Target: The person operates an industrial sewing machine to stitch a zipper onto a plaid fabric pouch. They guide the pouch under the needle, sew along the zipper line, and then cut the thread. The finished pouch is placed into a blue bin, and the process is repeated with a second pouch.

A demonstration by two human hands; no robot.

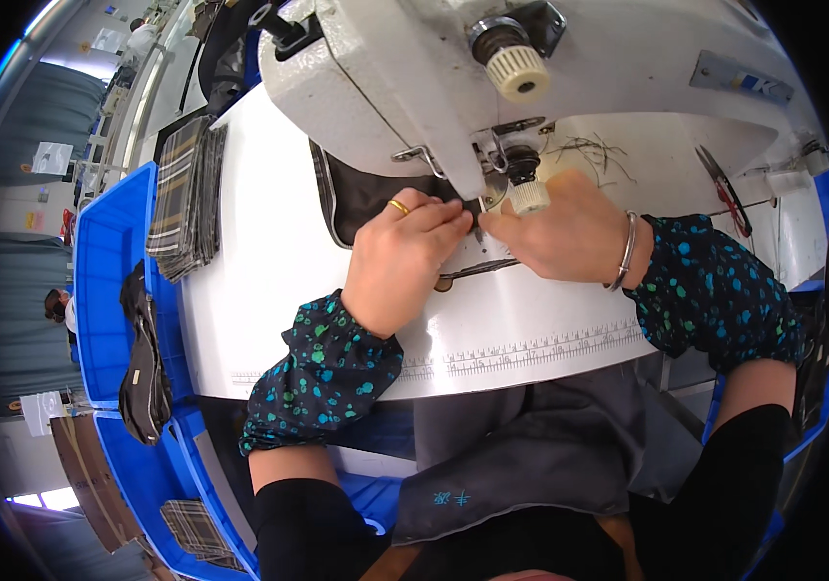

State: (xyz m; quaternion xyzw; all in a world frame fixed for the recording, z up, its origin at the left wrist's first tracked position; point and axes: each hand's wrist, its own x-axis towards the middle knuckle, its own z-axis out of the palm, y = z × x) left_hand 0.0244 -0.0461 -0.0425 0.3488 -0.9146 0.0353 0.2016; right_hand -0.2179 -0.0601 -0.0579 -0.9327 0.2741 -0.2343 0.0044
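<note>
I've got both hands, left hand (403, 259) and right hand (558, 235), pinching the dark fabric piece (361, 198) flat under the sewing machine (492, 77) on the white tabletop (260, 290).

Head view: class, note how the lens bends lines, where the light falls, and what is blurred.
Head view: the table edge curves and the corners go black; even light brightens the sewing machine; both hands, left hand and right hand, are sharp, the far room soft.

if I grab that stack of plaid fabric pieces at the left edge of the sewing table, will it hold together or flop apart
The plaid stack would probably flop: it looks like thin cut cloth, and its layers already fan out unevenly. It likely weighs little for its bulk. It overhangs the white table toward the blue bin, so a sideways push could well spill pieces in.
</note>
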